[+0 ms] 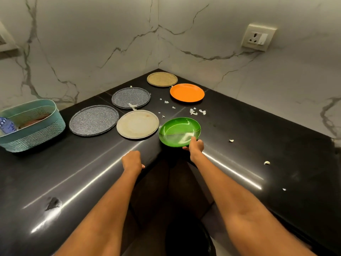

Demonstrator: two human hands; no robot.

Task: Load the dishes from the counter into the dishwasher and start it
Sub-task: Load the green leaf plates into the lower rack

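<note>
Several plates lie on the black corner counter [258,130]. My right hand [196,145] pinches the near rim of a green plate [177,130], thumb on top and fingers under, and the plate tilts slightly at the counter's inner edge. My left hand [132,160] rests on the counter edge with fingers curled over it, holding nothing. Further back lie a cream plate [137,124], two speckled grey plates [94,120] [131,97], an orange plate [187,92] and a tan plate [162,79]. No dishwasher is in view.
A teal basket [35,130] with items stands at the left. White food scraps [195,111] are scattered between the plates and to the right. Marble walls close the corner, with a wall socket [258,36] on the right.
</note>
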